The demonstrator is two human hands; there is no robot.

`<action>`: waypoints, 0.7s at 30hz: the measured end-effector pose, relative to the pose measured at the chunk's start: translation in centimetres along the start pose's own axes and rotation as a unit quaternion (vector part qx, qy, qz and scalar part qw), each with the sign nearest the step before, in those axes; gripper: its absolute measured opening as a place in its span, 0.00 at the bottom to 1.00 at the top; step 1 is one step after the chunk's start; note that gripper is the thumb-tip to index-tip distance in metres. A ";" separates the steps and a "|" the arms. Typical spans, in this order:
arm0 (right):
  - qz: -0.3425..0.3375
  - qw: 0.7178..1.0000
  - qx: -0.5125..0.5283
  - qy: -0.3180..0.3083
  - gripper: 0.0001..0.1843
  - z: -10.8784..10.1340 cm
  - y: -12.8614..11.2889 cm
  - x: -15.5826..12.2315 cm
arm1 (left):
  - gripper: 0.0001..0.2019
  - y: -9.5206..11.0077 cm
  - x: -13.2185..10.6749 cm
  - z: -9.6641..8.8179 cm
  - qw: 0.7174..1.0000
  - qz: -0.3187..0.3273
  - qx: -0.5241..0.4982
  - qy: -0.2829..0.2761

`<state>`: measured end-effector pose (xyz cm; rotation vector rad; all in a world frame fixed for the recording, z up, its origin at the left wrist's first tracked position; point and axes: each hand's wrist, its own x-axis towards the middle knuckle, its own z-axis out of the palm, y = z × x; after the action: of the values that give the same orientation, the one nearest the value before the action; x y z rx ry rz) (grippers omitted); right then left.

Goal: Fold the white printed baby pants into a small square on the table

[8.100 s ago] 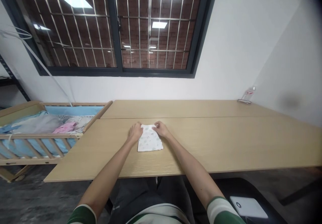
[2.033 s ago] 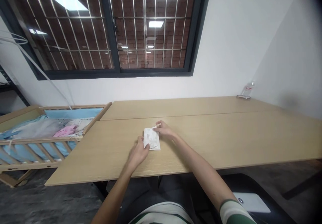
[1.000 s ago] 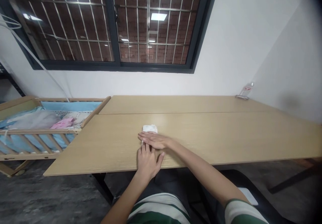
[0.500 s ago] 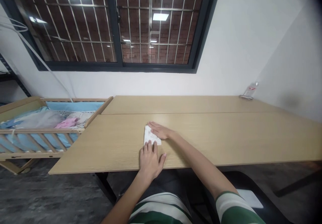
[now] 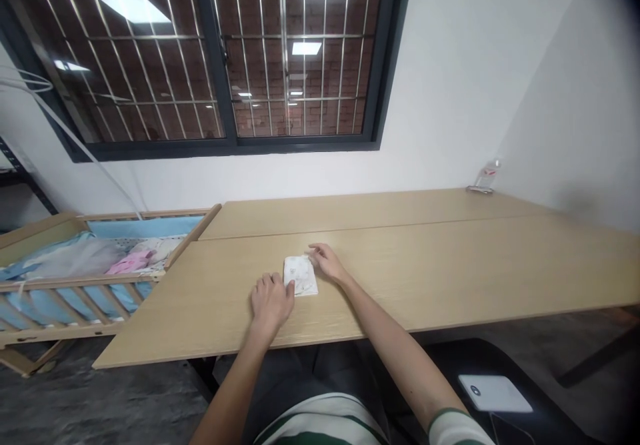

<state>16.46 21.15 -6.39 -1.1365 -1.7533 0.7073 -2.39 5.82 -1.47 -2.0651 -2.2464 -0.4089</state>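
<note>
Pale wooden table (image 5: 450, 265) under a barred window (image 5: 225, 58), white walls behind.

1. Crib (image 5: 75, 278), wooden, well left of the folded cloth (image 5: 300, 276), butted against the table's end. Contents: blue padding (image 5: 145, 223), a grey sheet, a pink garment (image 5: 131, 260).
2. Left hand (image 5: 270, 298), at the folded cloth's near left corner, fingers curled and touching its edge. Whether it pinches or only rests cannot be told.
3. Folded cloth, small, white with a faint print, flat on the table near its front edge.
4. Right hand (image 5: 327, 261), at the folded cloth's far right corner, fingers loose, tips pressing the edge and gripping nothing.
5. Bottle (image 5: 487, 177), far right of the folded cloth, at the wall.
6. White device (image 5: 495, 393), lower right, off the table.

Risk, as judged: the thick fold may spring open if the fingers ease unevenly, and a sideways push may slide it on the smooth top.
</note>
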 end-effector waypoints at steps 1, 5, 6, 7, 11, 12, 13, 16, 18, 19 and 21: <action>-0.006 1.000 -0.006 -0.013 0.23 0.0 -0.4 -0.2 | 0.26 -0.1 0.6 0.1 1.000 -0.007 0.006 -0.007; -0.033 0.997 -0.021 -0.062 0.19 -0.1 -1.9 -0.8 | 0.26 0.4 2.1 1.1 1.000 -0.007 0.008 -0.021; -0.039 0.997 -0.026 -0.066 0.19 -0.1 -2.3 -1.0 | 0.25 0.6 2.1 1.3 1.000 -0.003 0.007 -0.023; -0.042 0.996 -0.033 -0.069 0.19 -0.1 -2.6 -1.1 | 0.24 0.9 2.1 1.5 1.000 0.002 0.004 -0.024; -0.037 0.990 -0.118 -0.062 0.14 0.5 -4.8 -2.8 | 0.19 0.9 1.1 0.8 0.999 0.038 -0.018 -0.028; -0.037 0.988 -0.142 -0.052 0.12 0.8 -5.6 -3.6 | 0.18 0.4 0.7 0.4 0.998 0.052 -0.024 -0.030; -0.038 0.986 -0.157 -0.040 0.10 1.4 -6.5 -4.7 | 0.16 -0.3 0.0 -0.1 0.997 0.070 -0.032 -0.028; -0.024 0.994 -0.103 -0.023 0.06 3.8 -9.7 -9.2 | 0.13 -4.1 -3.1 -1.8 0.985 0.146 -0.091 -0.006; 0.013 0.998 0.001 -0.068 0.09 6.0 -11.9 -12.8 | 0.14 -7.8 -6.1 -2.9 0.972 0.171 -0.160 -0.008; 0.033 0.992 0.054 -0.111 0.10 7.3 -12.9 -14.6 | 0.15 -10.0 -7.8 -3.5 0.968 0.165 -0.187 -0.025; 0.070 0.968 0.165 -0.178 0.12 10.2 -14.6 -17.7 | 0.18 -14.4 -11.0 -4.5 0.963 0.135 -0.228 -0.047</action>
<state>4.50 -0.91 -5.50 -0.9508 -1.7667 1.3041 -16.15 -6.81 -1.82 -2.6157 -2.0143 -0.8944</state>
